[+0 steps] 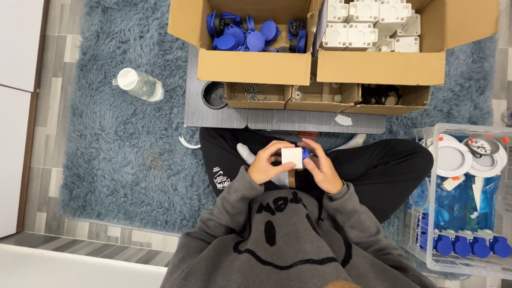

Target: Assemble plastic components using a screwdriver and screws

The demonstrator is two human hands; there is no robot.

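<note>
At the centre of the frame, the left hand (265,166) and right hand (322,169) are both clamped on a white box (292,157) with a blue cap (305,154) against its right side. This looks like fitting them together; next calls for pressing squarely.

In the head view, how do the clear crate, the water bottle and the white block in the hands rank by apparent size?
1. Clear crate, largest.
2. Water bottle.
3. White block, smallest, though it sits nearer the camera and both hands partly cover it.
</note>
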